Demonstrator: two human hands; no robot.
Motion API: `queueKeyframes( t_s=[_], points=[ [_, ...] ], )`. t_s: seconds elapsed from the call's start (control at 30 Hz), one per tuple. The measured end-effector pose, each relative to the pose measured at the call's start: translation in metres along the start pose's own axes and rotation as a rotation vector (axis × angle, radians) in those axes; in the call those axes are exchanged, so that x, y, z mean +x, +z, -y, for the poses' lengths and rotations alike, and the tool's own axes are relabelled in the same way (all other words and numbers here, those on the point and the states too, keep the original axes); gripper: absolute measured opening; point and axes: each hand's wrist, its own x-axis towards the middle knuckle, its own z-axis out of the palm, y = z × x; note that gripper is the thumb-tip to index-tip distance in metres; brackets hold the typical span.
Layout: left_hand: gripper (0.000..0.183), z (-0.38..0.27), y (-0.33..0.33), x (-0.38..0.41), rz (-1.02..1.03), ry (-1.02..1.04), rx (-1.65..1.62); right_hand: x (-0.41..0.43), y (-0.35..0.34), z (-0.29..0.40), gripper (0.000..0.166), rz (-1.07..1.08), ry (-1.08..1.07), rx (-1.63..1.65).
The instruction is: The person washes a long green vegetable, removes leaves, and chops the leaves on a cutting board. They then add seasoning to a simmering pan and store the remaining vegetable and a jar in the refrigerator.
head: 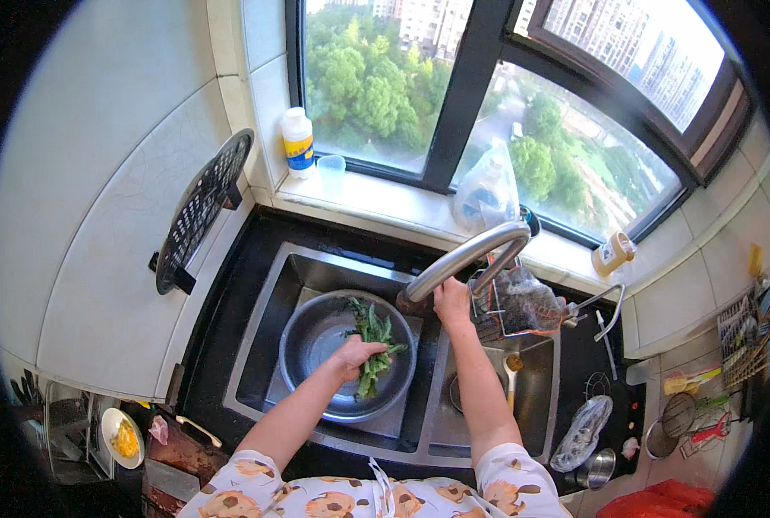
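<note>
My left hand point(357, 358) grips a bunch of leafy greens point(373, 324) above a round metal basin point(307, 401). The basin stands in the larger, left bowl of the stainless steel sink point(250, 369). My right hand point(452, 302) is at the base of the curved metal faucet point(457, 258), on its right side. The faucet partly hides its fingers, so I cannot tell what they close on. No stream of water is plain to see. In the smaller right bowl lies a brush with a pale handle point(510, 382).
A wire rack point(488, 304) holding scrubbers hangs over the right bowl. Bottles and a bagged container point(486, 194) line the windowsill. Left are a cleaver point(171, 484) on a chopping board and a plate of yellow food point(108, 424). A plastic-wrapped bundle point(582, 434) lies right.
</note>
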Motion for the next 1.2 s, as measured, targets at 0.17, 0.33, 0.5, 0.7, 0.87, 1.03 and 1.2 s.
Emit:
queueKeyframes(
  t_s=[0.17, 0.33, 0.5, 0.7, 0.87, 1.03, 1.2],
  points=[
    [0.032, -0.004, -0.011, 0.015, -0.199, 0.192, 0.878, 0.0, -0.005, 0.004, 0.015, 0.055, 0.064, 0.057],
    [0.021, -0.043, 0.01, 0.003, -0.191, 0.139, 1.757, -0.045, -0.028, 0.059, 0.035, 0.014, -0.017, 0.278],
    [0.029, -0.051, 0.0, 0.005, -0.033, 0.329, 1.764, -0.091, 0.004, 0.091, 0.049, 0.511, -0.291, 0.528],
    [0.039, -0.085, 0.007, -0.026, -0.023, 0.339, 1.624, -0.076, 0.026, 0.074, 0.049, 0.658, -0.17, 0.752],
    [0.043, -0.069, -0.022, -0.019, -0.212, 0.595, 1.283, -0.092, 0.054, 0.077, 0.021, 0.439, 0.249, 0.958],
    [0.049, -0.026, -0.06, -0.016, -0.199, 0.481, 0.812, -0.094, 0.071, 0.067, 0.015, 0.616, 0.436, 0.997],
    [0.06, -0.001, -0.102, 0.003, -0.611, 0.494, 1.282, -0.114, 0.122, 0.001, 0.037, 0.428, -0.151, 0.008]
  ],
)
